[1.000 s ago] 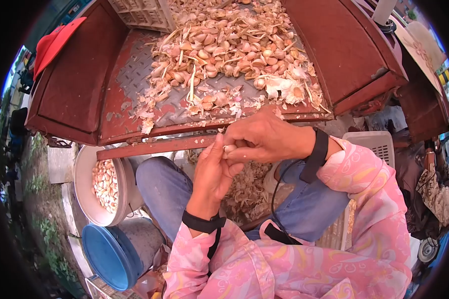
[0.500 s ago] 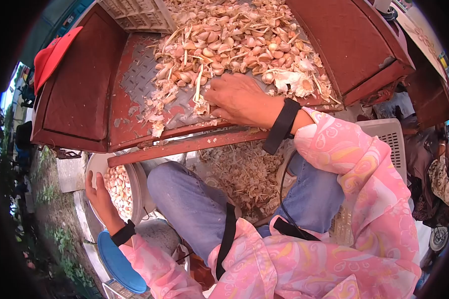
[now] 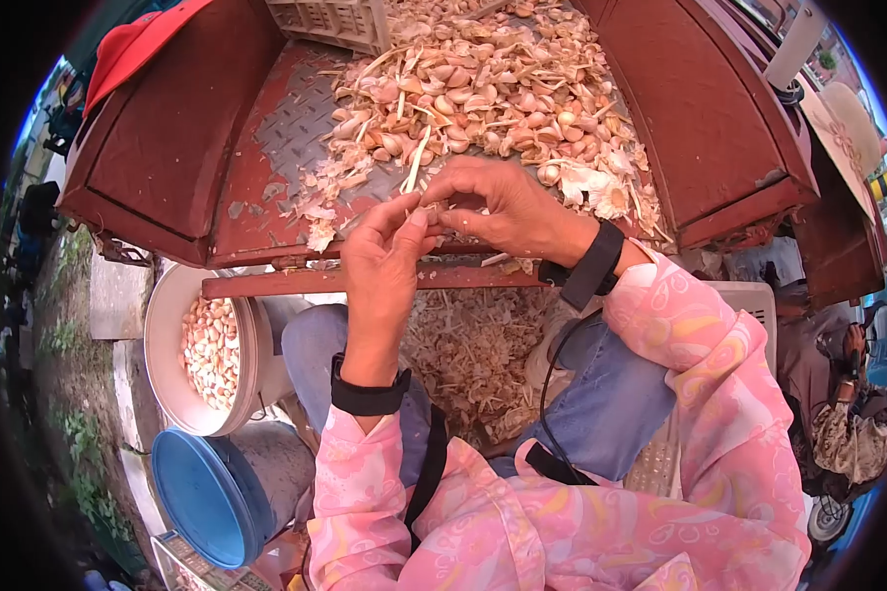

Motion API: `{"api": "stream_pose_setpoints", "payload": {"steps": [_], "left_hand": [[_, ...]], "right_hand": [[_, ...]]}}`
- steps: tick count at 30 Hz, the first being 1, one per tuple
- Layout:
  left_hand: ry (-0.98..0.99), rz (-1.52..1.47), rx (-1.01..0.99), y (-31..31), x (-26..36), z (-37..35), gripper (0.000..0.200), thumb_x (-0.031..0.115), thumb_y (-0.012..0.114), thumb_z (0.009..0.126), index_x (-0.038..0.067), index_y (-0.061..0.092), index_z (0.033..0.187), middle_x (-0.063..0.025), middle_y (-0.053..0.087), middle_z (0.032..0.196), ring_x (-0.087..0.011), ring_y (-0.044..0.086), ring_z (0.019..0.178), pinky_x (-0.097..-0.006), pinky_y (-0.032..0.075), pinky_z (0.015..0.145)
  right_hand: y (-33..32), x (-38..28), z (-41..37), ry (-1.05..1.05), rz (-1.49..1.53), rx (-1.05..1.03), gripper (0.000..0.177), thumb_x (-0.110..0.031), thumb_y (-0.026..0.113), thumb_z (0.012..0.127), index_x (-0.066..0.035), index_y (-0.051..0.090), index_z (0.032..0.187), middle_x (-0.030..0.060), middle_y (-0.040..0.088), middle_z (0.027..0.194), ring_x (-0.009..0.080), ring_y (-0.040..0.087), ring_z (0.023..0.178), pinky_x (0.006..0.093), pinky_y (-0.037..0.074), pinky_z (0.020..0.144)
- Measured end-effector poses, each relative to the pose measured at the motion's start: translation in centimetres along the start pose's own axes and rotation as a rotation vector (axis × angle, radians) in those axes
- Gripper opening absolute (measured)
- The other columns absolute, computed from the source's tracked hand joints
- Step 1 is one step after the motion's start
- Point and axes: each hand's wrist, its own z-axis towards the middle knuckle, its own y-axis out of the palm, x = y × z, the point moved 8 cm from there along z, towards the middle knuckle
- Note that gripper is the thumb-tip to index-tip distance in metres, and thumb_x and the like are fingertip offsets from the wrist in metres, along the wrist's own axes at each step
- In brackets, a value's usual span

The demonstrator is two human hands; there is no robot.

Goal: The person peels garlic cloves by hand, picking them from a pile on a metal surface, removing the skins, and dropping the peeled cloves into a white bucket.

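Observation:
My left hand [image 3: 377, 266] and my right hand [image 3: 511, 211] meet at the fingertips above the front edge of the cart bed. Both are closed in a pinch on a small garlic clove, mostly covered by the fingers. Just beyond them spreads a heap of unpeeled garlic cloves [image 3: 483, 98], mixed with dry stalks and papery skins. A pale stalk [image 3: 418, 160] lies right behind my fingertips. White garlic skin [image 3: 601, 187] sits to the right of my right hand.
Peeled cloves lie in a white bucket [image 3: 158, 340] at the left, beside a bucket with a blue lid [image 3: 192, 497]. Discarded skins [image 3: 478, 345] cover the ground between my knees. Red side panels [image 3: 710, 108] flank the bed; a plastic crate [image 3: 340, 25] stands at the back.
My left hand has come from beside the white bucket up to my right hand. The right hand has lifted slightly off the bed's front, and the fingertips now meet.

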Motion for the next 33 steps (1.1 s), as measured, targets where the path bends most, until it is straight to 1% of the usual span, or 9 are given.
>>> {"api": "stream_pose_setpoints", "payload": {"steps": [1, 3, 6, 10, 12, 19, 21, 26, 33], "left_hand": [[0.031, 0.019, 0.024, 0.1, 0.1, -0.1, 0.025, 0.011, 0.055, 0.088, -0.005, 0.055, 0.107, -0.0096, 0.061, 0.095, -0.0120, 0.060, 0.081, -0.0210, 0.049, 0.070], [0.052, 0.045, 0.042, 0.6, -0.2, -0.4, 0.023, 0.008, 0.055, 0.087, -0.006, 0.055, 0.105, -0.0090, 0.062, 0.092, -0.0114, 0.060, 0.080, -0.0215, 0.049, 0.069], [0.124, 0.009, 0.061, 1.4, -0.3, -0.5, 0.018, 0.005, 0.056, 0.086, -0.006, 0.057, 0.100, -0.0083, 0.063, 0.088, -0.0102, 0.060, 0.077, -0.0212, 0.049, 0.069], [0.144, 0.031, 0.127, 1.7, -0.6, -0.4, 0.016, 0.004, 0.058, 0.085, -0.006, 0.058, 0.096, -0.0081, 0.063, 0.085, -0.0097, 0.060, 0.074, -0.0211, 0.049, 0.067], [0.147, 0.056, 0.144, 1.8, -0.6, -0.4, 0.015, 0.004, 0.059, 0.085, -0.006, 0.058, 0.096, -0.0082, 0.063, 0.085, -0.0096, 0.060, 0.074, -0.0210, 0.049, 0.066], [0.167, -0.044, 0.129, 2.2, -0.8, 0.2, 0.016, 0.012, 0.061, 0.085, -0.002, 0.057, 0.089, -0.0069, 0.062, 0.082, -0.0104, 0.060, 0.070, -0.0210, 0.051, 0.065], [0.127, -0.111, 0.149, 2.4, -1.2, 0.4, 0.015, 0.013, 0.061, 0.085, 0.000, 0.056, 0.086, -0.0060, 0.061, 0.080, -0.0100, 0.060, 0.069, -0.0209, 0.051, 0.064], [0.113, -0.135, 0.156, 2.4, -1.7, 1.2, 0.015, 0.014, 0.061, 0.085, 0.004, 0.052, 0.077, -0.0037, 0.060, 0.075, -0.0086, 0.059, 0.064, -0.0214, 0.051, 0.058], [0.124, -0.087, 0.140, 1.8, -2.6, 1.5, 0.014, 0.012, 0.061, 0.085, 0.003, 0.052, 0.078, -0.0050, 0.060, 0.073, -0.0095, 0.059, 0.061, -0.0209, 0.049, 0.055]], "right_hand": [[-0.1, 0.0, -0.2, 0.005, 0.001, 0.008, 0.017, -0.005, 0.061, 0.079, -0.004, 0.061, 0.096, 0.0038, 0.058, 0.083, 0.0147, 0.056, 0.079, 0.0261, 0.045, 0.067], [-0.2, -0.6, -0.7, -0.041, -0.097, 0.056, 0.014, -0.008, 0.060, 0.075, -0.003, 0.061, 0.088, 0.0116, 0.056, 0.078, 0.0255, 0.057, 0.072, 0.0336, 0.045, 0.062], [-0.5, -0.7, -1.2, -0.035, -0.153, 0.101, 0.013, -0.006, 0.058, 0.072, -0.002, 0.060, 0.084, 0.0140, 0.056, 0.079, 0.0295, 0.056, 0.073, 0.0363, 0.045, 0.062], [-1.1, -0.8, -1.5, -0.032, -0.211, 0.135, 0.012, -0.005, 0.057, 0.071, 0.000, 0.059, 0.081, 0.0147, 0.056, 0.078, 0.0308, 0.057, 0.073, 0.0377, 0.045, 0.063], [-1.4, -0.8, -1.6, -0.015, -0.173, 0.140, 0.016, 0.000, 0.059, 0.069, -0.001, 0.059, 0.084, 0.0097, 0.054, 0.074, 0.0228, 0.056, 0.068, 0.0324, 0.045, 0.058], [-2.0, -0.6, -1.4, -0.034, -0.142, 0.160, 0.013, -0.002, 0.056, 0.071, 0.001, 0.056, 0.085, 0.0113, 0.053, 0.073, 0.0244, 0.056, 0.067, 0.0332, 0.044, 0.058], [-1.9, -0.5, -1.2, 0.009, -0.132, 0.136, 0.012, -0.009, 0.049, 0.073, 0.002, 0.050, 0.077, 0.0174, 0.053, 0.074, 0.0337, 0.053, 0.072, 0.0403, 0.042, 0.064], [-1.6, 0.1, -1.0, 0.038, -0.129, 0.118, 0.016, -0.013, 0.045, 0.076, 0.002, 0.045, 0.081, 0.0194, 0.051, 0.076, 0.0368, 0.051, 0.072, 0.0426, 0.040, 0.065], [-0.4, 1.7, -1.5, 0.044, -0.155, 0.149, 0.025, -0.018, 0.043, 0.082, 0.003, 0.039, 0.093, 0.0241, 0.050, 0.079, 0.0412, 0.050, 0.075, 0.0451, 0.040, 0.069]]}}
